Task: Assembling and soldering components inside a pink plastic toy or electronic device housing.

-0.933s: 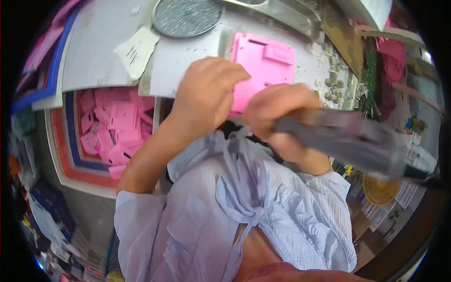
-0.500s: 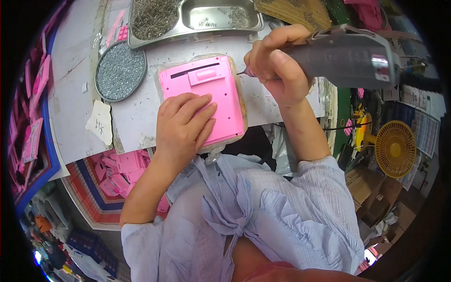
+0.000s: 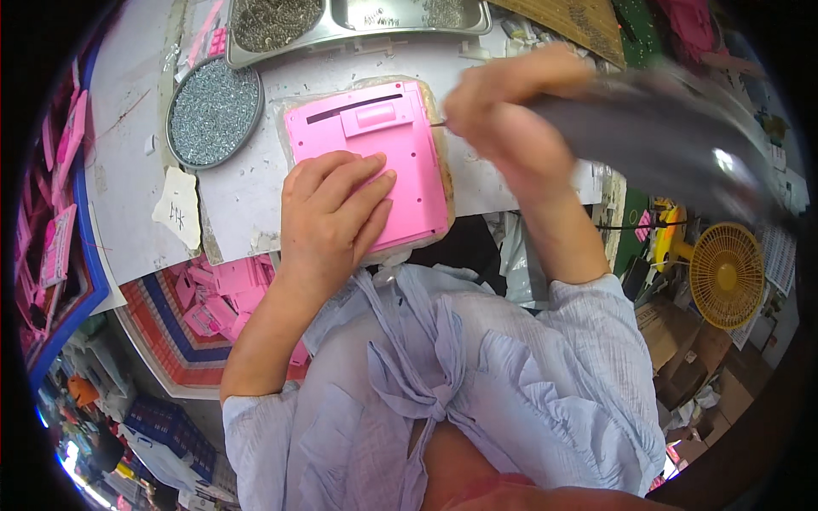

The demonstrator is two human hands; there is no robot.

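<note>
A pink plastic casing point(image 3: 405, 183) with small screw holes and a dark slot near its far edge lies on a padded block wrapped in clear film point(image 3: 444, 183). On the casing's left part, my left hand point(image 3: 332, 204) rests flat with fingers stretched out, pressing on its surface. My right hand point(image 3: 515, 111) is wrapped around a dark grey electric screwdriver point(image 3: 656, 136), both smeared by motion. The thin bit points left, close to the casing's right edge; whether it touches anything, I cannot tell.
A round dish of small screws point(image 3: 215, 115) stands left of the casing. Beyond it sits a metal tray point(image 3: 358, 44) with small metal parts. A torn paper scrap point(image 3: 177, 209) lies on the table. Pink parts point(image 3: 226, 294) fill a bin at lower left. A yellow fan point(image 3: 726, 275) is at right.
The screwdriver's rear end has swung down and to the right in my right hand. My left hand keeps its place on the casing. The whole view has shifted slightly.
</note>
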